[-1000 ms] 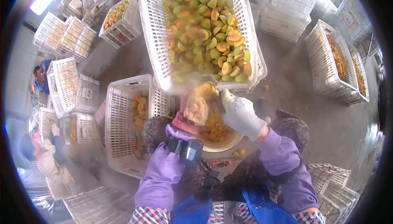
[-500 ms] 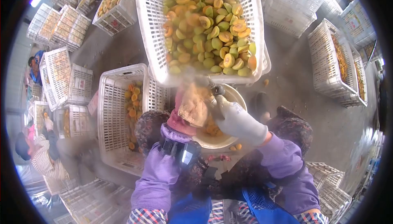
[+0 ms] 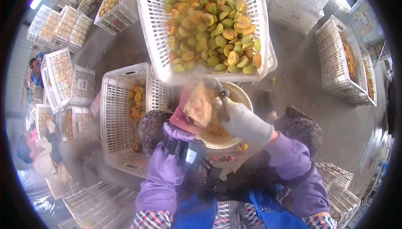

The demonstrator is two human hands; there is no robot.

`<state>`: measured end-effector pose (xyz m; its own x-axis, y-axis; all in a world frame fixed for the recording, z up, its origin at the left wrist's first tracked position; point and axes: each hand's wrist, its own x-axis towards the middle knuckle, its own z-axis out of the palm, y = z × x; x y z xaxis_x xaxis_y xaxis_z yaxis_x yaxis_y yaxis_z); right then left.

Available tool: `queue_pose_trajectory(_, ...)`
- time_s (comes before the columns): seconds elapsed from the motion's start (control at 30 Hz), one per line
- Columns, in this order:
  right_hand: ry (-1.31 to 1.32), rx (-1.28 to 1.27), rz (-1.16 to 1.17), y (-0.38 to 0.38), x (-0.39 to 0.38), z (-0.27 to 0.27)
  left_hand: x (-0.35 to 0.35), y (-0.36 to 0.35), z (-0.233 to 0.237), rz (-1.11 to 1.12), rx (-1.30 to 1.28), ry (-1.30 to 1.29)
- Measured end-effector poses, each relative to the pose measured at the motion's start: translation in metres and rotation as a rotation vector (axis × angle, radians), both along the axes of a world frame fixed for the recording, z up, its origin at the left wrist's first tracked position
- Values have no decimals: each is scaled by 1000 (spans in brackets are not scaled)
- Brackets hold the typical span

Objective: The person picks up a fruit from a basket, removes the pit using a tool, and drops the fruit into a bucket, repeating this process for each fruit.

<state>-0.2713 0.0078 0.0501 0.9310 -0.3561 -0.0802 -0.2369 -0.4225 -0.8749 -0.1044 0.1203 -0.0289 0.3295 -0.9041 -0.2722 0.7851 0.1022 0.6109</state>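
Observation:
Halved green and orange fruit [image 3: 217, 32] fills a white crate [image 3: 167, 76] in front of me. Below its near edge is a white bucket [image 3: 247, 100] with orange pieces [image 3: 217, 129] inside. My left hand [image 3: 196, 107], in a pink and tan worn glove, is over the bucket's left side; its fingers are blurred. My right hand [image 3: 245, 122], in a whitish glove, is closed round a small dark tool [image 3: 222, 91] over the bucket, close beside the left hand. Whether the left hand holds a fruit cannot be made out.
A white crate [image 3: 109, 124] with orange fruit halves [image 3: 136, 99] stands left of my knees. More crates stand at the right [image 3: 335, 61] and far left [image 3: 63, 78]. A person in stripes [image 3: 46, 162] works at the left. Small pieces [image 3: 242, 147] lie on the floor.
My left hand has tilted and shifted slightly, and my right hand has moved slightly down. The view has shifted a little.

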Motion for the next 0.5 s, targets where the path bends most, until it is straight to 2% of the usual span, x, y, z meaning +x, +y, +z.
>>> queue_pose_trajectory(0.1, 0, 136, 66, -8, -1, -1, 6, 5, 2, 19, -9, -108)
queue_pose_trajectory(0.17, -16, -20, 97, -6, -4, -15, 4, 3, 11, 19, -31, -63)
queue_pose_trajectory(0.27, 33, -113, 180, -7, -7, -15, 2, -4, 25, 0, -51, 0)
queue_pose_trajectory(0.33, 164, 83, 50, 0, -1, 16, -1, -13, 34, -9, -57, 32)
queue_pose_trajectory(0.4, 70, -8, 53, 3, 2, -1, -4, -20, 41, -5, -55, 57)
queue_pose_trajectory(0.5, 45, 7, -22, 4, 5, -6, -13, -31, 52, 6, -43, 69)
